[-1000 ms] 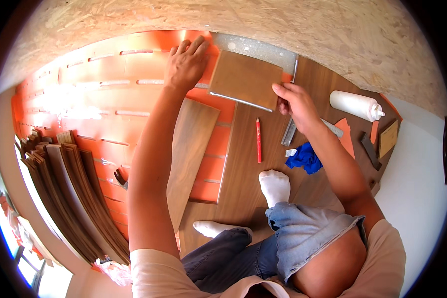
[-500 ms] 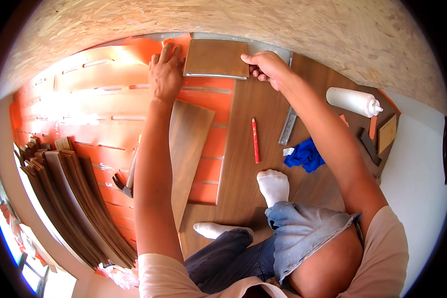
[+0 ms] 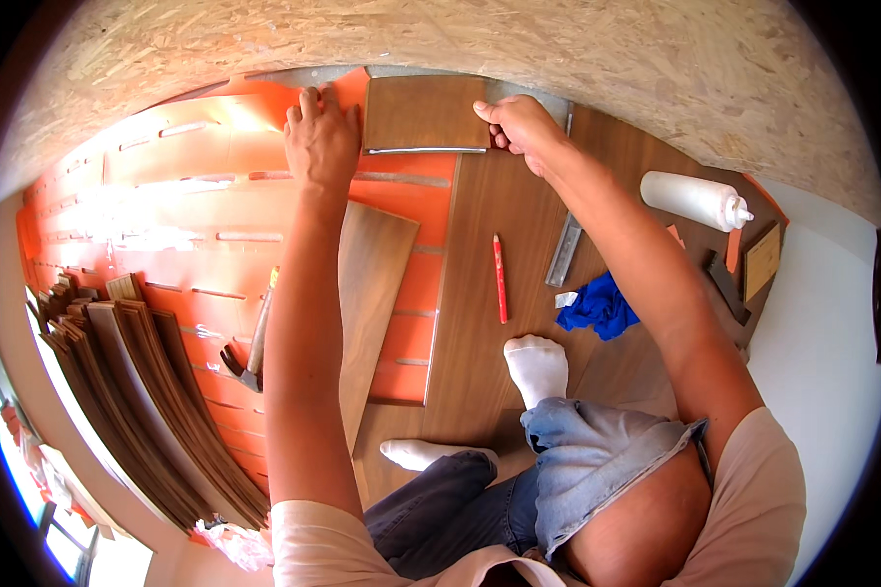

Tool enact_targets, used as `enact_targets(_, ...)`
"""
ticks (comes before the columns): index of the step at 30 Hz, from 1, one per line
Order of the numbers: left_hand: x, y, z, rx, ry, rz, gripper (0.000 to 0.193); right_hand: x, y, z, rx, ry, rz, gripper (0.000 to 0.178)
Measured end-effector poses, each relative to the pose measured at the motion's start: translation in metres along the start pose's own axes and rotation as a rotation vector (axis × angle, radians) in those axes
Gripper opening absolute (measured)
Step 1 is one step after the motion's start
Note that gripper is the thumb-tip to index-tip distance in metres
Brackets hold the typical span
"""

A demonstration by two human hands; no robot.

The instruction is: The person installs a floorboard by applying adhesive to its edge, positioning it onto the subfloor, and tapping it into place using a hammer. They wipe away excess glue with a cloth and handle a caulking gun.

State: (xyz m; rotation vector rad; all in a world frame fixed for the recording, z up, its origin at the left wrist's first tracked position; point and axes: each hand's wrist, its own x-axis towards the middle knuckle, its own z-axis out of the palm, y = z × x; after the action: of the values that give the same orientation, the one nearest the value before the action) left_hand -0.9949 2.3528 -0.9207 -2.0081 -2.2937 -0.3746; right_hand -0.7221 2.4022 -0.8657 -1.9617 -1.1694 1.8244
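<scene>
A short brown floorboard piece lies against the foot of the chipboard wall, a pale glue-like line along its near edge. My right hand pinches its right end, thumb on top and fingers curled at the edge. Beside its left end, my left hand rests with fingers stretched over the orange underlay; whether it touches the board is hard to tell. Laid boards run nearer to me, below the piece. Left of them a loose floorboard sits at a slant, partly behind my left forearm.
A red pencil, a metal ruler, a blue cloth and a white squeeze bottle lie on the boards. A hammer is left of my forearm. Stacked floorboards stand at the left. Small offcuts lie far right.
The short board has turned slightly, so its near edge runs more level. My left hand has shifted a little left with its fingers straighter; my right hand still holds the right end.
</scene>
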Motion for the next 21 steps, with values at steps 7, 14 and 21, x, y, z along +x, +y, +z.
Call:
enact_targets(7,0.009,-0.005,-0.008,-0.04,-0.085,-0.16,0.037,0.002,-0.001,0.003,0.015,-0.024,0.011,0.036)
enact_targets(14,0.026,-0.004,-0.014,-0.197,-0.008,-0.142,0.027,0.012,-0.003,0.01,-0.17,0.035,-0.108,0.044)
enact_targets(21,0.0,-0.016,-0.014,-0.491,-0.065,0.169,0.048,0.013,-0.01,0.013,-0.719,0.152,-0.298,0.057)
